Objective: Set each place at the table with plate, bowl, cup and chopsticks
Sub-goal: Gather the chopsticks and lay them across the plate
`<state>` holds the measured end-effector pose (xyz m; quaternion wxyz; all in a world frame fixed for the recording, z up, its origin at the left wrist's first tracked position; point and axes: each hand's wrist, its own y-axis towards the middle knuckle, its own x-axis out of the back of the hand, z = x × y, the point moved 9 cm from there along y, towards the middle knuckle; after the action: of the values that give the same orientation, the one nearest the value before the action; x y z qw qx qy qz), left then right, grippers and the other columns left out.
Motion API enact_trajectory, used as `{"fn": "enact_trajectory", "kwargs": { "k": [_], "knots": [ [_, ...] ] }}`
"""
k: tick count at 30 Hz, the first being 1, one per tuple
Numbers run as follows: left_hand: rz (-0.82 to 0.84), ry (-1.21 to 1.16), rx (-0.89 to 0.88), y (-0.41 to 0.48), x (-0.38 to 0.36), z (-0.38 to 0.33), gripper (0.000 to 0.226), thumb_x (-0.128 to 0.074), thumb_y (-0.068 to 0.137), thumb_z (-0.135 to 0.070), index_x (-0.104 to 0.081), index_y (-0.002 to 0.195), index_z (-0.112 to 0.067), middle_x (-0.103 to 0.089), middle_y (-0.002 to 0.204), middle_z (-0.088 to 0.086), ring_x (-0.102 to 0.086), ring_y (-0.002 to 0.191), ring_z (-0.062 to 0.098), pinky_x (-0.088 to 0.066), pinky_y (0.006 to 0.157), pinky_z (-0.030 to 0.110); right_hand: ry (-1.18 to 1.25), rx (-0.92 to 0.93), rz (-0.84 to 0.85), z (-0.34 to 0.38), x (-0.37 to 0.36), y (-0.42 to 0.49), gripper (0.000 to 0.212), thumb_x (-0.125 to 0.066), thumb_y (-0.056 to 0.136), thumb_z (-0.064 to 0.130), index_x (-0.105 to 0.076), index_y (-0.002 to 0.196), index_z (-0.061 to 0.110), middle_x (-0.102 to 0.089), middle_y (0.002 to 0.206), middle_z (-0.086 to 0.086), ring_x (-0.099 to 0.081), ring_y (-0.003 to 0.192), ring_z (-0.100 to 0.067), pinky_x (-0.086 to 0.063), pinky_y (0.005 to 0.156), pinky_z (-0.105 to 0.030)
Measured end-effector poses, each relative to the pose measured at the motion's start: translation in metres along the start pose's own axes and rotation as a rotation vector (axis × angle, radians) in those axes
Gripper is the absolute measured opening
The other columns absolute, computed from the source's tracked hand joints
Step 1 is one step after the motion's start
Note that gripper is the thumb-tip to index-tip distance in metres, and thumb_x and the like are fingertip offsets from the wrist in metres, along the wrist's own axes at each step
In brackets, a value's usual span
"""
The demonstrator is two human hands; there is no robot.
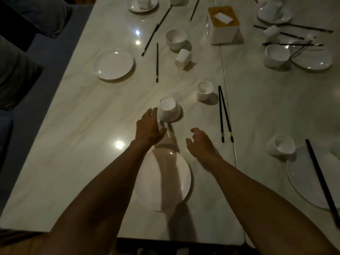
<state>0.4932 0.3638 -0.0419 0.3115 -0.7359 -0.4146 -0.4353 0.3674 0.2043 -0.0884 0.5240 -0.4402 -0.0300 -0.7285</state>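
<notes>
My left hand (149,127) grips the left side of a white bowl (168,110) that is turned bottom-up and tilted on the marble table (82,144). Its fingers wrap the bowl's rim and the thumb sits below it. My right hand (200,140) hovers open just above the table, fingers curled and holding nothing. A white plate (176,183) lies near the front edge, partly under my left forearm. A white cup (204,90) stands upright beyond my right hand. A pair of black chopsticks (224,115) lies to the right of the cup.
Further back lie a second plate (113,64), a bowl (176,39), a tipped cup (183,58), loose chopsticks (157,62) and a tissue box (222,24). At the right are a plate (301,181) crossed by a chopstick (322,181) and a tipped bowl (280,147).
</notes>
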Motion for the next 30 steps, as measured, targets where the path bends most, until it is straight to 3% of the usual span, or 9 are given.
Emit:
{"fn": "enact_trajectory", "kwargs": {
  "k": [5, 11, 15, 18, 21, 23, 26, 28, 30],
  "knots": [
    [0.116, 0.048, 0.113, 0.073, -0.024, -0.011, 0.123, -0.083, 0.060, -0.056, -0.010, 0.151, -0.017, -0.021, 0.157, 0.013, -0.024, 0.143, 0.034, -0.029, 0.111, 0.057, -0.182, 0.133, -0.001, 0.014, 0.007, 0.040, 0.054, -0.054, 0.094, 0.033, -0.037, 0.144, 0.020, -0.045, 0.141, -0.007, -0.045, 0.128, -0.025, -0.041, 0.106, -0.041],
    [0.161, -0.012, 0.080, 0.099, -0.042, -0.016, 0.104, -0.088, 0.055, -0.043, -0.031, 0.138, -0.018, -0.040, 0.137, 0.012, -0.042, 0.123, 0.033, -0.049, 0.092, 0.052, -0.207, 0.191, -0.029, 0.017, 0.013, 0.059, 0.054, -0.054, 0.094, 0.035, -0.039, 0.143, 0.017, -0.047, 0.138, -0.008, -0.045, 0.126, -0.025, -0.038, 0.106, -0.038],
    [0.177, -0.115, 0.071, 0.098, -0.038, -0.011, 0.103, -0.092, 0.054, -0.033, -0.035, 0.137, -0.015, -0.042, 0.137, 0.012, -0.045, 0.120, 0.031, -0.048, 0.090, 0.038, -0.165, 0.202, -0.032, 0.015, 0.014, 0.061, 0.055, -0.056, 0.092, 0.042, -0.043, 0.141, 0.019, -0.050, 0.134, -0.006, -0.048, 0.123, -0.024, -0.040, 0.105, -0.039],
    [0.116, -0.350, 0.109, 0.085, -0.023, -0.011, 0.098, -0.093, 0.054, -0.031, -0.040, 0.135, -0.015, -0.048, 0.129, 0.006, -0.050, 0.111, 0.021, -0.049, 0.086, 0.030, 0.057, 0.120, 0.022, 0.015, 0.014, 0.059, 0.072, -0.063, 0.080, 0.060, -0.042, 0.140, 0.026, -0.053, 0.133, -0.002, -0.051, 0.122, -0.021, -0.047, 0.101, -0.042],
    [0.235, -0.831, 0.265, 0.063, -0.023, -0.006, 0.087, -0.092, 0.058, -0.029, -0.047, 0.131, -0.019, -0.056, 0.122, 0.003, -0.059, 0.109, 0.024, -0.059, 0.081, 0.038, 0.314, 0.107, 0.161, 0.030, 0.006, 0.047, 0.107, -0.073, 0.057, 0.076, -0.027, 0.145, 0.037, -0.045, 0.144, 0.003, -0.047, 0.128, -0.019, -0.048, 0.100, -0.044],
    [0.440, -1.030, 0.286, 0.046, -0.028, -0.015, 0.081, -0.086, 0.065, -0.032, -0.046, 0.135, -0.018, -0.057, 0.125, 0.009, -0.060, 0.112, 0.032, -0.058, 0.084, 0.044, 0.404, 0.144, 0.202, 0.044, 0.004, 0.040, 0.116, -0.083, 0.058, 0.061, -0.018, 0.150, 0.036, -0.038, 0.150, 0.000, -0.043, 0.133, -0.021, -0.048, 0.099, -0.035],
    [0.697, -1.197, 0.236, 0.016, -0.032, -0.035, 0.071, -0.074, 0.077, -0.036, -0.044, 0.139, -0.017, -0.058, 0.131, 0.014, -0.059, 0.117, 0.034, -0.051, 0.097, 0.048, 0.608, 0.208, 0.238, 0.063, 0.007, 0.025, 0.113, -0.090, 0.062, 0.032, -0.021, 0.152, 0.023, -0.042, 0.147, -0.005, -0.050, 0.125, -0.019, -0.049, 0.071, -0.006],
    [0.760, -1.254, 0.239, -0.003, -0.034, -0.037, 0.070, -0.066, 0.082, -0.043, -0.042, 0.142, -0.015, -0.057, 0.134, 0.013, -0.057, 0.122, 0.031, -0.045, 0.104, 0.047, 0.627, 0.207, 0.225, 0.068, 0.010, 0.015, 0.114, -0.090, 0.055, 0.038, -0.027, 0.149, 0.023, -0.046, 0.141, -0.003, -0.053, 0.119, -0.017, -0.050, 0.065, -0.008],
    [0.748, -1.189, 0.257, -0.017, -0.033, -0.031, 0.072, -0.060, 0.083, -0.054, -0.043, 0.143, -0.018, -0.055, 0.138, 0.007, -0.053, 0.126, 0.026, -0.040, 0.108, 0.046, 0.569, 0.195, 0.162, 0.068, 0.014, 0.005, 0.107, -0.090, 0.061, 0.030, -0.027, 0.147, 0.024, -0.045, 0.140, -0.003, -0.049, 0.121, -0.016, -0.047, 0.071, -0.009]
  ]
}}
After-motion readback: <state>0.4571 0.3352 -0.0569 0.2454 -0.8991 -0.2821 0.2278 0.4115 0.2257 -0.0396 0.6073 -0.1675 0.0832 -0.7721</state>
